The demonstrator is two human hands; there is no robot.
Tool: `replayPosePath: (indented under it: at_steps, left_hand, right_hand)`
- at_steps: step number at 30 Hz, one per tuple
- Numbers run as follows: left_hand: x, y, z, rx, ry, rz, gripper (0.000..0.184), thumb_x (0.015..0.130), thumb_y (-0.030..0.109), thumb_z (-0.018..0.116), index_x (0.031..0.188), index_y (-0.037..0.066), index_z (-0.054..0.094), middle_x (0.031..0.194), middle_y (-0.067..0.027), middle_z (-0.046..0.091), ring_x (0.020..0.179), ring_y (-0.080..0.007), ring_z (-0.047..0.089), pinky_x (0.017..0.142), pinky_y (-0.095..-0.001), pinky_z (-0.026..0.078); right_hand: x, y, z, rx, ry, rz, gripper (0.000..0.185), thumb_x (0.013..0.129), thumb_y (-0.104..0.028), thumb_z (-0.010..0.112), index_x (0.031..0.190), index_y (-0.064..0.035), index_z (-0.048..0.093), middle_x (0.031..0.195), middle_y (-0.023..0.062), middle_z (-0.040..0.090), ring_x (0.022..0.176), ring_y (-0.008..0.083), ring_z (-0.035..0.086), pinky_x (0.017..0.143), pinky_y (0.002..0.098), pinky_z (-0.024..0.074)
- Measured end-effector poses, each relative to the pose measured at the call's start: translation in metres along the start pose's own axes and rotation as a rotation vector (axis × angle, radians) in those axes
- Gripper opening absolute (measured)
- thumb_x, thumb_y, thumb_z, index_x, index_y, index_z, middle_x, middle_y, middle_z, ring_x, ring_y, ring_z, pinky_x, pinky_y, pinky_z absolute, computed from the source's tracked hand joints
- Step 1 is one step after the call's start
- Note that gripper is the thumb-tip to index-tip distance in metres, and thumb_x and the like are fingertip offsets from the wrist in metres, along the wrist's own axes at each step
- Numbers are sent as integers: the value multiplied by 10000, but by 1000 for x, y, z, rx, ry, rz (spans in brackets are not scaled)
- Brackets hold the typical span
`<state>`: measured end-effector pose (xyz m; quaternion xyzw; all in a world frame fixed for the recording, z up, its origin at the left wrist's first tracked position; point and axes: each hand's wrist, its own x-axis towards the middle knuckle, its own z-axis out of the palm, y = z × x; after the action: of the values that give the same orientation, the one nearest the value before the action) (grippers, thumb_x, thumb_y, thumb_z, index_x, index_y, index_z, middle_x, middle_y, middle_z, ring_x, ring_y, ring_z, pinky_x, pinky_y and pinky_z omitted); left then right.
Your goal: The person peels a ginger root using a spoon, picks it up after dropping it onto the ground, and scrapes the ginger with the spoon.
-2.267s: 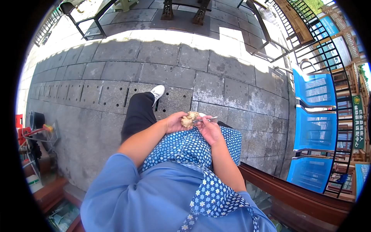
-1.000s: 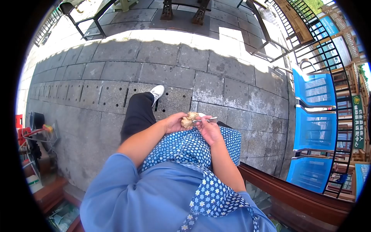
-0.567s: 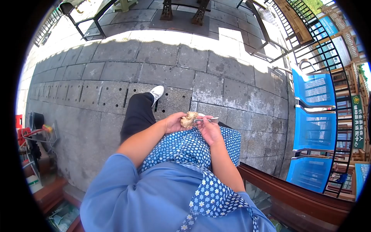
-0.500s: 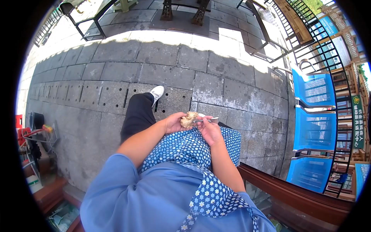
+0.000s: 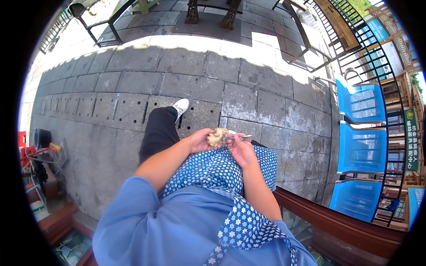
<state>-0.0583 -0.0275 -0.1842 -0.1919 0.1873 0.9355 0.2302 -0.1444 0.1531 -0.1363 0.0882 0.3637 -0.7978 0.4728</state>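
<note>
A knobbly, pale tan piece that looks like ginger root (image 5: 216, 138) is held over my lap. The fingers of my left hand (image 5: 201, 140) are closed round its left side. My right hand (image 5: 240, 149) pinches a thin metal utensil (image 5: 243, 138), whose one end meets the right side of the root. Its exact shape is too small to make out. Below both hands lies the blue flowered apron (image 5: 204, 170) across my lap.
Blue metal seats (image 5: 362, 147) stand at the right, beside a black railing. Grey paving (image 5: 186, 66) stretches ahead. A red-handled cart (image 5: 44, 153) is at the far left, a dark red ledge (image 5: 337, 218) at lower right. Dark-framed tables stand at the top.
The root has turned slightly in my left hand, and the utensil in my right hand has shifted a little. Both hands stay in nearly the same place.
</note>
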Motion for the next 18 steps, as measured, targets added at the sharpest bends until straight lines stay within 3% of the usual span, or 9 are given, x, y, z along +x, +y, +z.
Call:
replayPosePath:
  at_steps: [18]
  left_hand:
    - [-1, 0, -2, -34, -5, 8, 419, 888, 275, 330, 1208, 15, 407, 1060, -165, 541, 831, -249, 571, 752, -322, 479]
  right_hand:
    - [-4, -2, 4, -6, -39, 15, 43, 842, -69, 538, 877, -94, 542, 994, 145, 584, 803, 188, 575, 719, 278, 472]
